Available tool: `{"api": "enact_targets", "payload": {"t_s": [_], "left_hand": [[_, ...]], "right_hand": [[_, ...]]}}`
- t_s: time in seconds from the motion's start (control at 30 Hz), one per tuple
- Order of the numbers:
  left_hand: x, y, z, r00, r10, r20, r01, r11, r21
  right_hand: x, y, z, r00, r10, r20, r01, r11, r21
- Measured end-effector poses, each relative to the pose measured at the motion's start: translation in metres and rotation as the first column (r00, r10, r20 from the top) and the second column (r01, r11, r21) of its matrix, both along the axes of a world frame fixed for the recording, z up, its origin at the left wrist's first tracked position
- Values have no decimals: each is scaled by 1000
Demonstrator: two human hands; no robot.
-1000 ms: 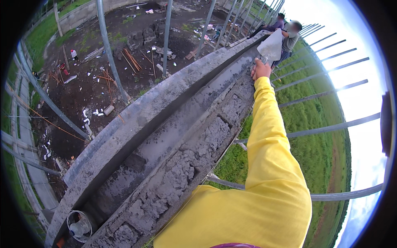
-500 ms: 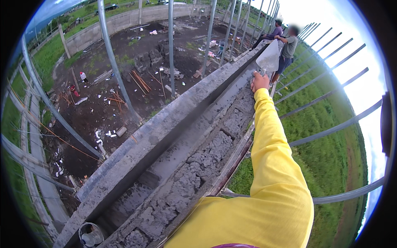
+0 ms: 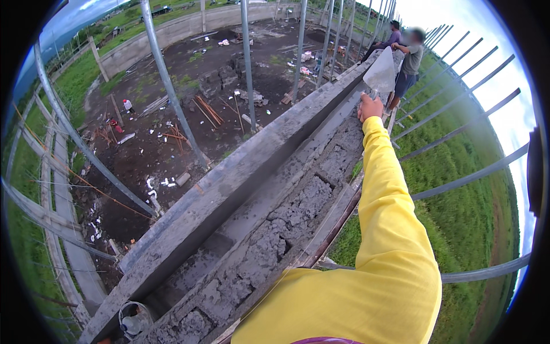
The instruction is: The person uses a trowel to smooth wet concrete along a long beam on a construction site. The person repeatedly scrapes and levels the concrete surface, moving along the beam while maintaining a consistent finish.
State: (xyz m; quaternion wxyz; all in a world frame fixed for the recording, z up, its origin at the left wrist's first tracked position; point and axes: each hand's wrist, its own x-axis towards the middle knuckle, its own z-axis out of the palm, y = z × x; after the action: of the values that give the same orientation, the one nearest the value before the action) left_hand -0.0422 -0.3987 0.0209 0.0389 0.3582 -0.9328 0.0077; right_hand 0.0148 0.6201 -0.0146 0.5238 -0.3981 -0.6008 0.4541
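Observation:
My right hand (image 3: 371, 108), at the end of a yellow sleeve stretched far forward, is closed round the handle of a trowel (image 3: 380, 73). The trowel's broad pale blade points up and away, above the far part of a long concrete channel (image 3: 232, 146). Rough, cracked grey mortar (image 3: 298, 206) lies in a strip along the channel's near right side. The channel's bed looks smooth and dark. At the lower left stands a small pail (image 3: 127, 327) with a pale, rounded thing in it. My left hand is not in view.
Two people stand or lean at the far end, one in a grey shirt (image 3: 411, 60), one in purple (image 3: 394, 38). Metal posts (image 3: 248, 69) rise along the left; bars (image 3: 467, 166) jut out right above grass. Dark ground with scattered debris lies far below left.
The view has shifted slightly, so the scene sits a little further right and lower. My right hand still grips the trowel, its blade raised a little more upright.

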Motion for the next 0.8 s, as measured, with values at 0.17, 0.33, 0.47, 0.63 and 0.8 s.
{"api": "enact_targets", "payload": {"t_s": [0.17, 0.33, 0.47, 0.63, 0.8], "left_hand": [[0, 0, 0, 1000, 4, 3, -4, 1000, -12], [-2, -14, -12, 999, 33, -24, -35, 996, -82], [-4, -38, -29, 996, -17, -84, 7, 993, -117], [-1, -53, -41, 991, 55, -120, -70, 990, -126], [-3, -52, -39, 993, 27, -117, -43, 990, -137]], "right_hand": [[1, -1, 0, 1000, 12, -6, -12, 1000, -20], [1, 2, -2, 1000, 4, 6, -4, 1000, -3], [1, 7, -5, 1000, -2, 1, 2, 1000, -14], [2, 8, -3, 1000, 28, 8, -28, 999, -39], [2, 1, 0, 999, 11, 30, -10, 999, -33]]}}
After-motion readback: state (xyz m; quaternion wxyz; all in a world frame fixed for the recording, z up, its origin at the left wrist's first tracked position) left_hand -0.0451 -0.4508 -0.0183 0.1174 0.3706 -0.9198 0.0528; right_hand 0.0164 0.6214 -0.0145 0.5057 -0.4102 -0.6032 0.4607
